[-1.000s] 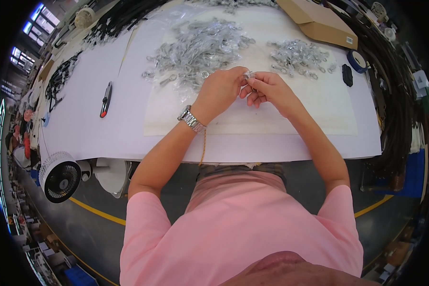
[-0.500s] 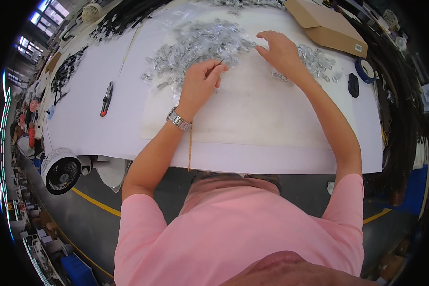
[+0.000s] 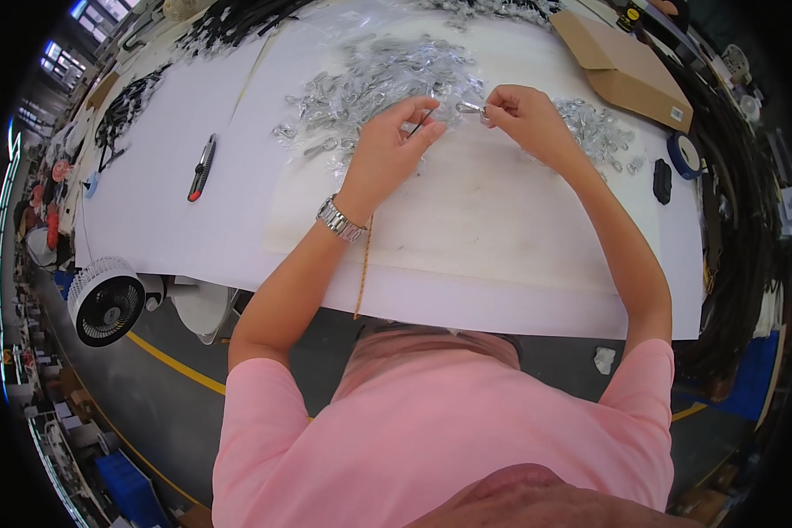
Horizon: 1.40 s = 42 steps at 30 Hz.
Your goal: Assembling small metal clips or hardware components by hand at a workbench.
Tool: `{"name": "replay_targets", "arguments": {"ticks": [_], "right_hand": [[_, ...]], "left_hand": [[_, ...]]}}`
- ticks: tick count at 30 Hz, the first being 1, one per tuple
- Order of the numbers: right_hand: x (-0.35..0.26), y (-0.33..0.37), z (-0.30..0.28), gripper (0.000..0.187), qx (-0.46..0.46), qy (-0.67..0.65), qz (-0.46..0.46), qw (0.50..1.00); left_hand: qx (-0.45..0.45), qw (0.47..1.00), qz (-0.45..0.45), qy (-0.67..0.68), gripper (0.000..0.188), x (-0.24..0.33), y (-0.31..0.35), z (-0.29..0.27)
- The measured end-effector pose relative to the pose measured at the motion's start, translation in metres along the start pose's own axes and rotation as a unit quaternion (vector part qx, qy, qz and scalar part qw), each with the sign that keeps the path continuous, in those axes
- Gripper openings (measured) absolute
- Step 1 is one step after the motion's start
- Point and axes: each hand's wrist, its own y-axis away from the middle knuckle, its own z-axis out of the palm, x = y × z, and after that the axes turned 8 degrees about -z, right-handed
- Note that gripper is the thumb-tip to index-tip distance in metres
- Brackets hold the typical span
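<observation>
My left hand [image 3: 391, 148], with a metal watch on its wrist, is closed around a thin dark rod [image 3: 422, 121] whose exact kind I cannot make out. Opposite it, my right hand [image 3: 530, 125] pinches a small silvery metal clasp [image 3: 469, 108] that points toward the left hand. The rod and the clasp are apart. Just beyond both hands spreads a large heap of similar metal clasps [image 3: 374, 79], many in clear plastic. A smaller pile of clasps [image 3: 597, 132] lies beside my right forearm.
On the white table lie a utility knife [image 3: 202, 167] at left, and a blue tape roll [image 3: 684, 156] and small black object [image 3: 662, 181] at right. A cardboard box [image 3: 625, 70] stands far right. Black cords [image 3: 132, 110] lie far left; a fan [image 3: 108, 308] sits by the near-left edge.
My right hand was open and empty over the table; it has come down and now pinches a metal clasp. My left hand has shifted slightly right, still holding the thin rod.
</observation>
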Motion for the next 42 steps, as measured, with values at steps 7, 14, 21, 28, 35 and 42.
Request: {"name": "replay_targets", "arguments": {"ticks": [7, 14, 21, 28, 35, 42], "right_hand": [[-0.034, 0.050, 0.017, 0.018, -0.064, -0.294, 0.065, 0.951], [-0.034, 0.063, 0.031, 0.017, 0.057, -0.324, 0.053, 0.943], [-0.036, 0.063, 0.043, 0.018, 0.140, -0.339, 0.010, 0.930], [-0.032, 0.068, 0.036, 0.014, 0.134, -0.364, 0.025, 0.921], [-0.051, 0.069, 0.033, 0.012, 0.202, -0.261, 0.020, 0.944], [-0.043, 0.070, 0.021, 0.014, 0.147, -0.252, 0.021, 0.956]], "left_hand": [[-0.245, 0.953, -0.143, 0.111, 0.033, 0.011, 0.003, -0.014], [-0.195, 0.979, -0.053, 0.042, 0.028, 0.006, 0.002, -0.008], [-0.162, 0.967, -0.162, 0.108, 0.038, 0.006, 0.003, -0.004], [-0.224, 0.948, -0.145, 0.176, 0.031, 0.010, 0.009, -0.001], [-0.286, 0.915, -0.173, 0.227, 0.027, 0.007, 0.011, 0.010], [-0.339, 0.896, -0.188, 0.217, 0.026, 0.003, 0.013, 0.015]]}}
